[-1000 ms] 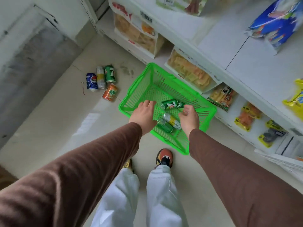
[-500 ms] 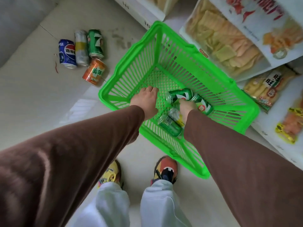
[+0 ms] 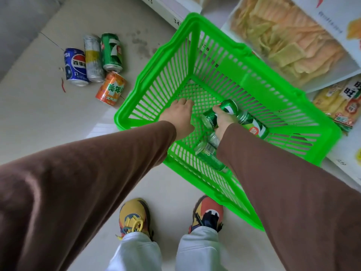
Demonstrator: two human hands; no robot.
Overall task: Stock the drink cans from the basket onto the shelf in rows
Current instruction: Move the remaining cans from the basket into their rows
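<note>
Gripping green can (image 3: pixel 218 114), right hand (image 3: pixel 224 122), seemingly lifted

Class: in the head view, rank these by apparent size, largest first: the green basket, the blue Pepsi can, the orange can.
1. green basket
2. and 3. blue Pepsi can and orange can: they look about alike, so no ranking.

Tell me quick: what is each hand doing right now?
Left hand: open, holding nothing, inside the basket.
Right hand: gripping a green can.
</note>
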